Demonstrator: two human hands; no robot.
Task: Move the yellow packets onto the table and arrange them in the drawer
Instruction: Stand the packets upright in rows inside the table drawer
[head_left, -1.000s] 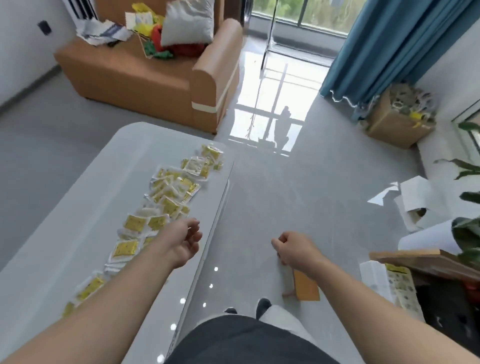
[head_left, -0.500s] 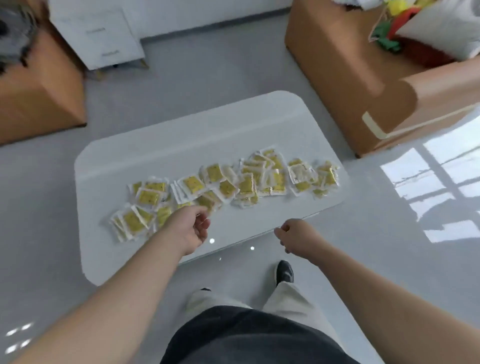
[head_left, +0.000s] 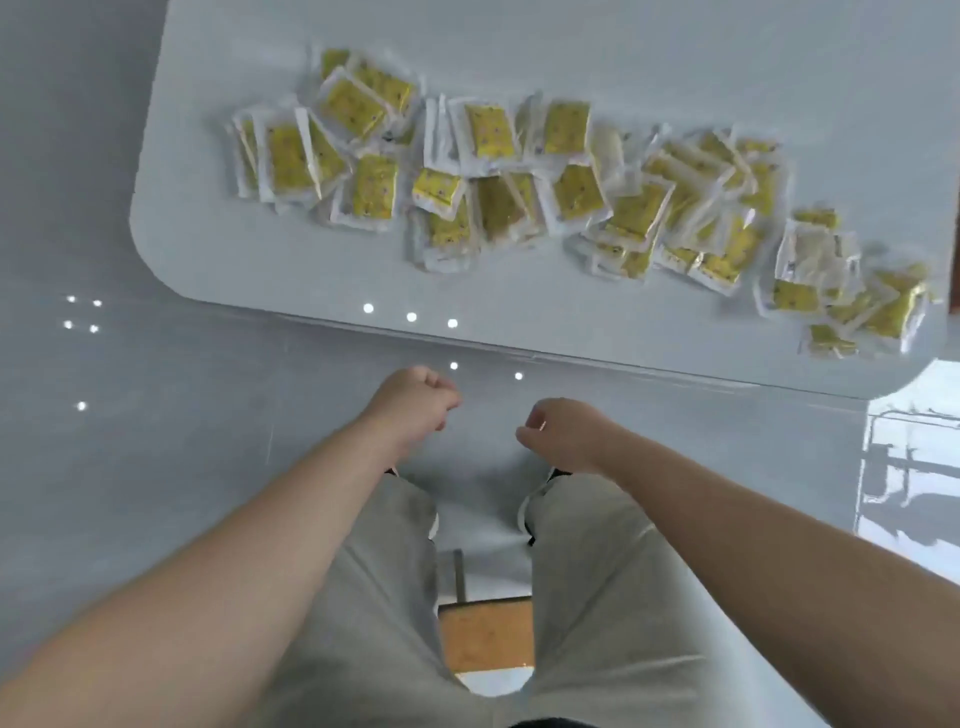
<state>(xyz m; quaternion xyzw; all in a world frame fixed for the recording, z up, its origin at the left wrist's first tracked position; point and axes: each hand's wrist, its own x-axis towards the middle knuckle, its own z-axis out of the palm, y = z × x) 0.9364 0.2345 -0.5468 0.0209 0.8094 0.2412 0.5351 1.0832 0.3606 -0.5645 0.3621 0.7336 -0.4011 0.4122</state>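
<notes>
Left hand was out in front of the body, over the floor just short of the near edge of the table. Its fingers were curled in tight against the palm like a fist, thumb tucked alongside, nothing seen in the grip. Right hand was beside it, a small gap between the two. Its fingers were also curled under, with the thumb tip close to the fingertips, and no packet was visible in it; the inside of the palm faced away, so I could not tell more. Neither hand touched the table or the packets. The yellow packets all lay on the white table top, a loose overlapping band running from the left part of the table across to its right end. Most lay flat, some were stacked or tilted on each other, and a few showed a pale side up. They were well apart from both hands. Below the hands were the person's legs in light grey trousers. A brown wooden piece showed on the floor between the legs. The grey floor was glossy, with small bright light spots reflected in it.
</notes>
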